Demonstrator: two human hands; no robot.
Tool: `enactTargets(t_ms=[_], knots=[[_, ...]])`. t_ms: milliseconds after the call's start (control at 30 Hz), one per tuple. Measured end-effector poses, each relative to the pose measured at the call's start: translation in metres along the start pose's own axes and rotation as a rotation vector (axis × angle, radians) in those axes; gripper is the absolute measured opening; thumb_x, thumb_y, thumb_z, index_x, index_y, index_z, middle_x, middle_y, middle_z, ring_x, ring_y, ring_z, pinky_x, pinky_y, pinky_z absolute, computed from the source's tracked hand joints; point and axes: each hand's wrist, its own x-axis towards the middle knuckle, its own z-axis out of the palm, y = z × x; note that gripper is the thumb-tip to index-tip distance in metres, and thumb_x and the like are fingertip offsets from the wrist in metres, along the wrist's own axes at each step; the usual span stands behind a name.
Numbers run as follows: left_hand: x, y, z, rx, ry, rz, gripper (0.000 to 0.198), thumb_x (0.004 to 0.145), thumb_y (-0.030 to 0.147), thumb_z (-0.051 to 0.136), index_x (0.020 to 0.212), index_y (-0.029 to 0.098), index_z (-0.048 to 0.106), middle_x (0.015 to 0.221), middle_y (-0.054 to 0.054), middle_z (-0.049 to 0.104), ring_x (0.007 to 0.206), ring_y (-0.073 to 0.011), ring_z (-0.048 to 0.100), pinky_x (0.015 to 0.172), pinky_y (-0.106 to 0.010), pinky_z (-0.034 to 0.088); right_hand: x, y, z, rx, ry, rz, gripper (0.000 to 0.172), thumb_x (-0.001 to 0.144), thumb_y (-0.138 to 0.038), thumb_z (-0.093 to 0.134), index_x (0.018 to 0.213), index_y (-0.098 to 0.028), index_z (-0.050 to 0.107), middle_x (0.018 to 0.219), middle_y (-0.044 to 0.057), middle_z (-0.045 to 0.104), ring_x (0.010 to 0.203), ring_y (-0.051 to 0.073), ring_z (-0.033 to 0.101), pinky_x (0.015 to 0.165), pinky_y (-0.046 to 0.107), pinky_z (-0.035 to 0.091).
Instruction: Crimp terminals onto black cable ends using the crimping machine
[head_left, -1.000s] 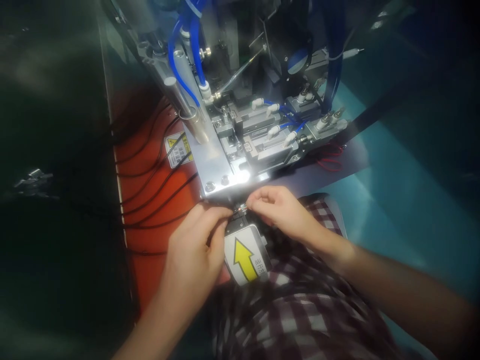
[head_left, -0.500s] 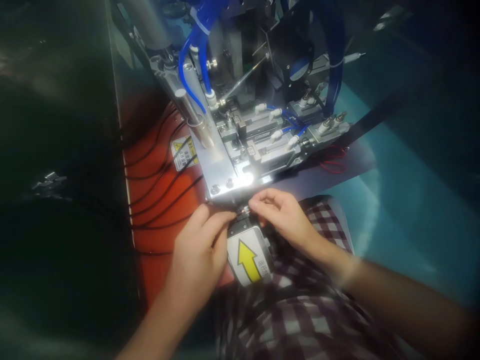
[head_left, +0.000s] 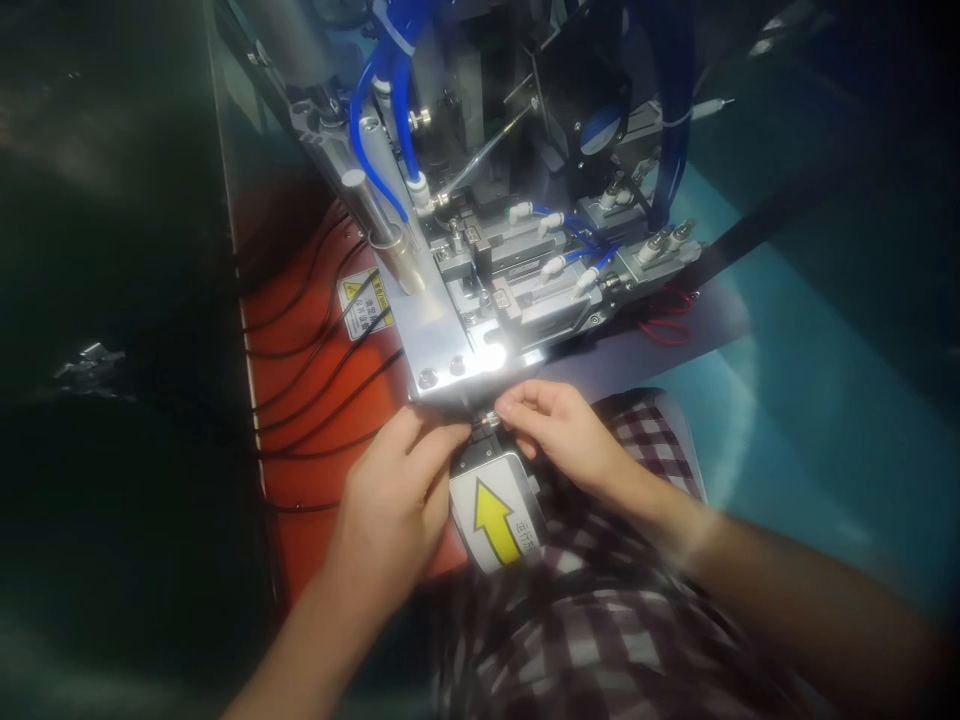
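Both my hands meet at the front edge of a metal machine point(head_left: 435, 330). My left hand point(head_left: 397, 480) is closed, with thumb and forefinger tips at the left of a small shiny metal part point(head_left: 490, 420). From the right, my right hand point(head_left: 555, 425) is pinched, its fingertips against the other end of that part. Whatever lies between the fingertips is too small to name. Just below them sits a white-faced block with a yellow arrow point(head_left: 495, 515).
The machine stands on an orange base plate point(head_left: 300, 400) crossed by several black cables point(head_left: 300, 350). A yellow-and-white warning label point(head_left: 364, 305) is stuck on it. Blue air tubes point(head_left: 405, 130) and pneumatic cylinders point(head_left: 547, 280) rise behind. Red wires point(head_left: 664, 320) lie at the right.
The view has shifted slightly, so the machine appears a little further left. Both hands keep nearly the same place and grip at the small metal part.
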Motion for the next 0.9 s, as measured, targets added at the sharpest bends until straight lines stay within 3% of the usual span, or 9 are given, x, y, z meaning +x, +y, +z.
enactTargets(t_ms=[167,367,500,700,900], knots=[[0.0,0.0,0.0,0.001,-0.007,-0.006,0.022,0.091,0.012,0.048,0.1,0.018,0.066,0.094,-0.004,0.06,0.084,-0.0147,0.059,0.071,-0.024,0.05,0.0,0.0,-0.005,0.028,-0.055,0.0,0.022,0.083,-0.034,0.061,0.072,-0.015,0.059,0.05,-0.007,0.05,0.045,0.007,0.043,0.05,0.022,0.038],[0.0,0.0,0.001,0.002,-0.004,-0.005,0.021,0.09,0.011,0.05,0.102,0.018,0.066,0.094,-0.004,0.06,0.084,-0.0142,0.059,0.071,-0.024,0.049,-0.003,0.003,-0.005,-0.116,0.073,-0.117,0.013,0.079,-0.029,0.065,0.078,-0.016,0.062,0.065,-0.002,0.058,0.051,0.009,0.046,0.047,0.023,0.034],[0.0,0.001,0.0,0.004,-0.001,-0.01,0.021,0.09,0.011,0.05,0.101,0.017,0.066,0.094,-0.004,0.06,0.084,-0.0139,0.059,0.07,-0.023,0.048,-0.001,0.008,-0.002,-0.148,0.091,-0.162,0.013,0.08,-0.029,0.064,0.077,-0.017,0.062,0.07,0.001,0.06,0.06,0.013,0.053,0.053,0.025,0.039],[0.001,0.001,-0.002,-0.001,-0.018,0.029,0.025,0.09,0.008,0.047,0.104,0.017,0.065,0.1,-0.006,0.061,0.091,-0.016,0.059,0.075,-0.025,0.05,-0.003,0.005,0.001,-0.164,0.077,-0.066,0.017,0.083,-0.032,0.06,0.076,-0.017,0.06,0.063,-0.002,0.055,0.054,0.011,0.047,0.049,0.024,0.035],[0.004,-0.001,-0.002,0.091,-0.071,0.116,0.034,0.089,0.009,0.042,0.112,0.017,0.066,0.09,-0.006,0.058,0.08,-0.0173,0.057,0.063,-0.027,0.049,-0.002,-0.011,0.002,-0.082,-0.025,0.122,0.026,0.085,-0.027,0.056,0.062,-0.017,0.05,0.043,-0.008,0.041,0.041,0.006,0.035,0.044,0.021,0.026]])
